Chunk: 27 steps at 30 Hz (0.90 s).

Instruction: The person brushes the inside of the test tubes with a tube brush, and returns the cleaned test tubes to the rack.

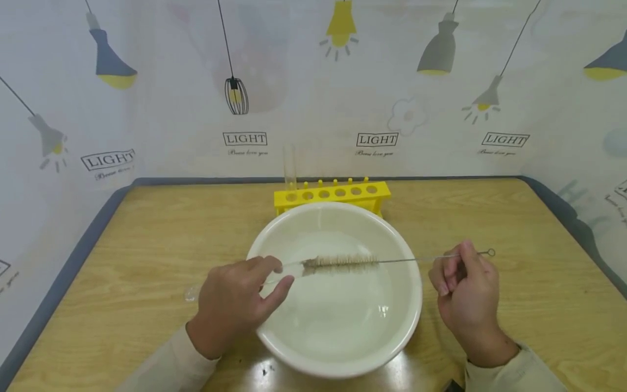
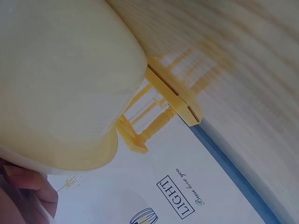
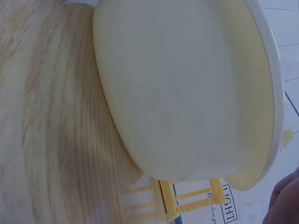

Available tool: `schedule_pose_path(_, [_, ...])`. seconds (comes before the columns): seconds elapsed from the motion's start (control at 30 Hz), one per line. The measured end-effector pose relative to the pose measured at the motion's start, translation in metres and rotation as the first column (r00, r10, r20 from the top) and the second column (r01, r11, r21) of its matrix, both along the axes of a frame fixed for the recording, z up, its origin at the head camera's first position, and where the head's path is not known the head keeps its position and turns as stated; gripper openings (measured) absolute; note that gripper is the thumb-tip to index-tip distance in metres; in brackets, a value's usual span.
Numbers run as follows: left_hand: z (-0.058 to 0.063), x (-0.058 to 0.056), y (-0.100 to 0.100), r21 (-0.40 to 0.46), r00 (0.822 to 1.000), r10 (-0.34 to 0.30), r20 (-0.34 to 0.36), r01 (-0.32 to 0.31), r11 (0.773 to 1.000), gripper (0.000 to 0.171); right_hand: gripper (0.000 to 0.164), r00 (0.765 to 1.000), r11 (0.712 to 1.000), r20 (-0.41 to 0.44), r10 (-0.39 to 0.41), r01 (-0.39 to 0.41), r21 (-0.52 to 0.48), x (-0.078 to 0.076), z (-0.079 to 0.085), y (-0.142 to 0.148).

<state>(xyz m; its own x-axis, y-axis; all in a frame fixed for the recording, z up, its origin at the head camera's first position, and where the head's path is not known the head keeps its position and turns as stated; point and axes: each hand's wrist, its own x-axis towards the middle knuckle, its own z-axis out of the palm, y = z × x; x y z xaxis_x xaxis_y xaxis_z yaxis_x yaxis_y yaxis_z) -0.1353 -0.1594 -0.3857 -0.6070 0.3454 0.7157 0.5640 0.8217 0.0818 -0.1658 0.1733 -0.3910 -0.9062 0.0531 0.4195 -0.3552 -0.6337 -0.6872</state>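
Note:
Over the white basin (image 1: 338,356), my left hand (image 1: 235,296) holds a clear test tube (image 1: 290,270) between thumb and fingers. The tube lies roughly level, its rounded end sticking out to the left behind the hand. My right hand (image 1: 470,296) pinches the wire handle of a test tube brush (image 1: 348,263), close to its looped end. The brush's tan tip meets the tube's mouth, while most of its bristles are outside. In the wrist views, only parts of the left fingers (image 2: 32,189) and right fingers (image 3: 286,200) show beside the basin.
A yellow test tube rack (image 1: 333,193) stands just behind the basin, with one clear tube (image 1: 290,169) upright in its leftmost hole. Wood-patterned tabletop (image 1: 161,234) surrounds the basin. A lamp-printed curtain (image 1: 313,109) encloses the back and sides. A small dark object (image 1: 453,386) shows at the front edge.

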Motion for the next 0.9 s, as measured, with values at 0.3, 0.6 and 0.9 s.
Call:
schedule_pose_path(0.3, [0.003,-0.002,0.002,0.019,1.0,-0.001,0.027,0.001,1.0,0.047,0.054,0.994,1.0,0.112,-0.012,0.015,-0.021,-0.002,0.002,0.009])
schedule_pose_path(0.6, [0.008,-0.004,0.0,0.108,0.992,-0.035,0.123,0.022,0.994,0.021,0.055,0.985,0.992,0.126,-0.116,0.109,0.056,0.0,0.005,0.007])
schedule_pose_path(0.9, [0.038,0.001,-0.013,0.453,0.848,-0.35,0.399,0.15,0.879,0.027,0.054,0.973,0.967,0.122,-0.195,0.17,0.192,0.001,0.003,0.0])
